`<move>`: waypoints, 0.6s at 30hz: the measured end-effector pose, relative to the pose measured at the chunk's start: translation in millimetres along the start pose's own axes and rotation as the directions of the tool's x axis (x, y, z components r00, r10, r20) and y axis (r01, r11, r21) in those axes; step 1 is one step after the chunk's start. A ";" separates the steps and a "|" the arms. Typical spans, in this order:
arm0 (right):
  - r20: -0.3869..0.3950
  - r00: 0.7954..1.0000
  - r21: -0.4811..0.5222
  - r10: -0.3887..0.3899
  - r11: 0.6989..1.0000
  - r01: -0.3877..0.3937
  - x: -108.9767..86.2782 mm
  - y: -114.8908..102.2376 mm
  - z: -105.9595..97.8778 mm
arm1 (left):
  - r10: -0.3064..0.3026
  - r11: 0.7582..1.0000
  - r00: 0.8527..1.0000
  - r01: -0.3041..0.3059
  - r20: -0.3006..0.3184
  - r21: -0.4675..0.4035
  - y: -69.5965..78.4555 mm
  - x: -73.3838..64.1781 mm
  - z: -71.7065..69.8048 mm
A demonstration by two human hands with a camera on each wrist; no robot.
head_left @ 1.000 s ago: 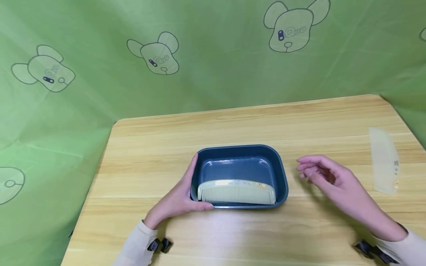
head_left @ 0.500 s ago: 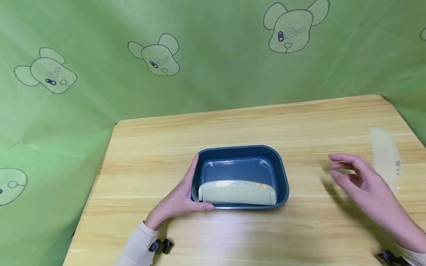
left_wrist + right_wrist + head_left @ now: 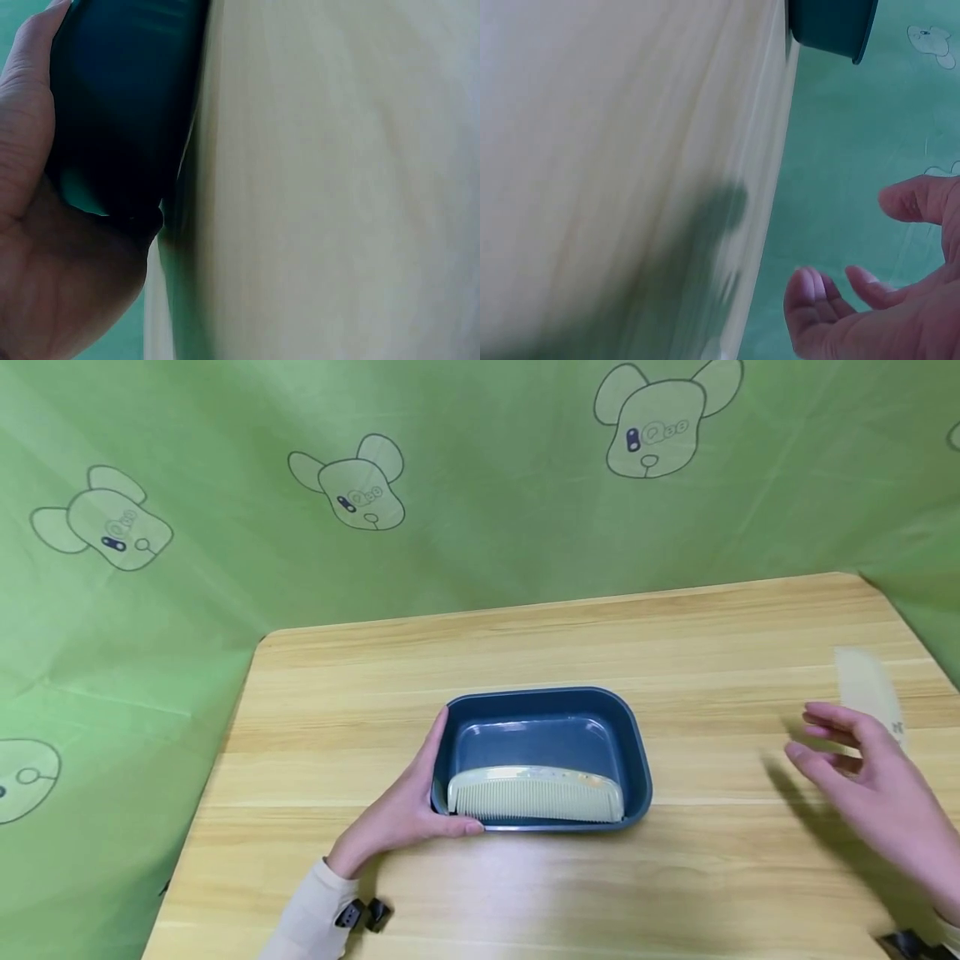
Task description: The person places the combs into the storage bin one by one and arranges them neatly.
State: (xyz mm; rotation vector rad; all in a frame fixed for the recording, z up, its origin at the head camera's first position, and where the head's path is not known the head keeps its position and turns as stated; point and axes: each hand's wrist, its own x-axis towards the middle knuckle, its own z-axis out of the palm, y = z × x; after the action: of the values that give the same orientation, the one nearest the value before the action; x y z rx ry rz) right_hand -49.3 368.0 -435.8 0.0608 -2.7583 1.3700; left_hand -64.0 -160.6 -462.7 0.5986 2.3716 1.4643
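A dark blue rectangular tub (image 3: 536, 745) stands on the table in the head view. My left hand (image 3: 405, 802) grips its near left corner, thumb along the near rim and fingers at the left side. The left wrist view shows that hand (image 3: 67, 277) against the tub's dark wall (image 3: 127, 97). Inside the tub, along the near wall, lies a pale green comb (image 3: 536, 793), teeth toward me. My right hand (image 3: 877, 777) hovers at the right with loosely bent fingers and holds nothing. Just beyond it lies a second pale comb (image 3: 866, 685), its lower part hidden by the hand.
The light wooden table (image 3: 375, 668) has a rounded far edge. A green cloth (image 3: 480, 527) with mouse-head drawings hangs behind it and along the sides. In the right wrist view, the right hand's shadow (image 3: 667, 270) falls on the tabletop.
My right hand has moved to the right, away from the tub, and now covers part of the second comb. The left hand, tub and comb inside have stayed in place.
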 end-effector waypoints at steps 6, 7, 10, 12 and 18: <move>-0.032 0.998 0.003 0.046 0.999 -0.046 1.0 15.8 -12.4 | 0.007 1.000 1.000 -0.007 0.004 0.006 -1.1 -0.4 0.3; -0.047 0.998 0.008 0.045 0.999 -0.044 1.4 19.3 -14.1 | 0.012 1.000 1.000 -0.012 0.005 0.004 -1.1 -0.1 0.6; -0.078 0.996 0.019 0.046 0.999 -0.045 2.9 28.9 -18.2 | 0.015 1.000 1.000 -0.015 0.008 -0.007 -1.9 0.6 1.2; -0.093 0.994 0.026 0.059 0.998 -0.057 3.8 34.3 -20.2 | 0.015 1.000 1.000 -0.015 0.006 -0.010 -2.6 0.6 1.2; -0.124 0.987 -0.051 0.102 0.993 -0.109 8.0 42.4 -23.4 | 0.007 1.000 1.000 -0.006 -0.001 0.004 -1.7 -0.4 -0.7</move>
State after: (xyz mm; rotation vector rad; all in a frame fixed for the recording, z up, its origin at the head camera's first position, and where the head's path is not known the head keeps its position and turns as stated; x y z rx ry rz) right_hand -59.0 412.2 -454.9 -0.1675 -2.7321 1.2700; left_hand -64.3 -162.0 -463.9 0.6074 2.3763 1.4627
